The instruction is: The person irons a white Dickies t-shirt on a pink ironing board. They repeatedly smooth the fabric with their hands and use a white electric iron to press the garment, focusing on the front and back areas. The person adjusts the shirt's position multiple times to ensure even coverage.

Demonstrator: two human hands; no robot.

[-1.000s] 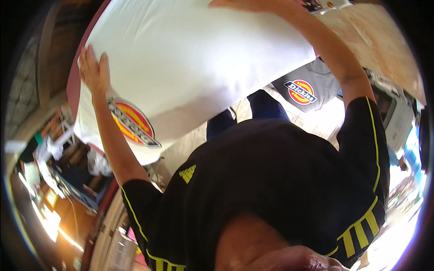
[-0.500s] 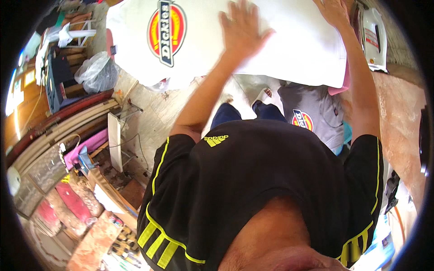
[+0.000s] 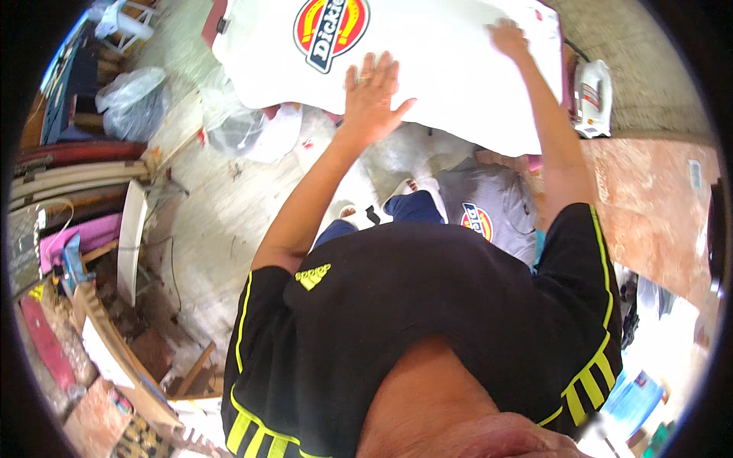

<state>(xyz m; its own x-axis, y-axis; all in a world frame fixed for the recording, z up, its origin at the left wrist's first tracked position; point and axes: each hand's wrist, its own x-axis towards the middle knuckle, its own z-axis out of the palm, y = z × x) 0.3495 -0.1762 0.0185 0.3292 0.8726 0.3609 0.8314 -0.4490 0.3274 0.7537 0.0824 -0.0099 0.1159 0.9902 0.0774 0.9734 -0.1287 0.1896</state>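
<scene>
Your left hand [image 3: 372,108] lies palm down on the big white cloth shirt [image 3: 450,72], near its close edge. Its fingers [image 3: 367,70] are spread apart and do not grip anything. A round red and yellow badge with a dark bar [image 3: 324,46] is on the cloth, just past those fingertips. Your right hand [image 3: 509,38] rests farther out on the same shirt, nearer its right end. Its fingers look a bit bent, and I cannot tell if they pinch the cloth.

The white shirt is laid out over a surface with a dull red edge [image 3: 213,23], in front of you. To the right, just past the shirt, is a white plastic iron [image 3: 593,99]. A grey cloth shirt [image 3: 500,200] with a similar badge lies lower down, beside your right leg in dark blue trousers [image 3: 416,208]. A see-through plastic bag [image 3: 136,107] sits off to your left.
</scene>
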